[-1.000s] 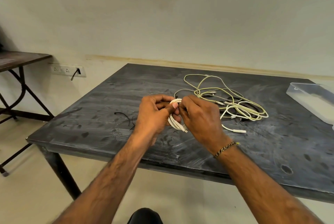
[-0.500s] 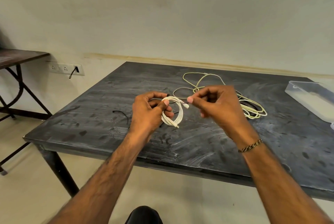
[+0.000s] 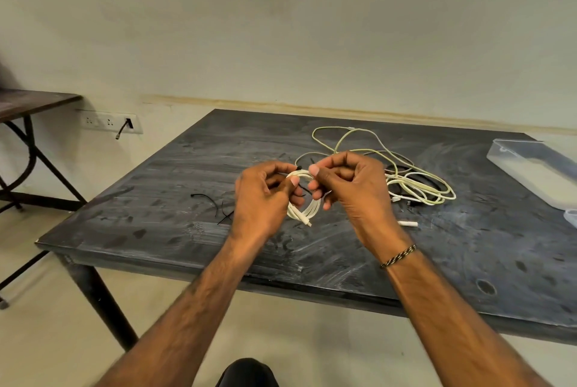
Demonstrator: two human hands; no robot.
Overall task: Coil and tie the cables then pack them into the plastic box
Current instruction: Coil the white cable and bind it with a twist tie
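Observation:
A small coiled white cable [image 3: 307, 210] hangs above the dark table [image 3: 187, 174], held between both hands. My left hand [image 3: 259, 199] pinches the coil's top left with thumb and forefinger. My right hand [image 3: 352, 186] meets it at the coil's top right, pinching there; a thin black tie [image 3: 303, 188] crosses the coil between the fingers. A loose tangle of pale yellow-white cables [image 3: 406, 180] lies on the table behind my right hand. A clear plastic box [image 3: 530, 164] sits at the far right edge.
Several thin black ties [image 3: 215, 205] lie on the table left of my left hand. A white plug end [image 3: 409, 224] rests near my right wrist. A second dark table [image 3: 28, 102] stands at far left, with a wall socket [image 3: 109, 121] beside it.
My right hand, which had pulled away to the right with the cable end, has come back against the coil. The coil sits a little higher and fuller.

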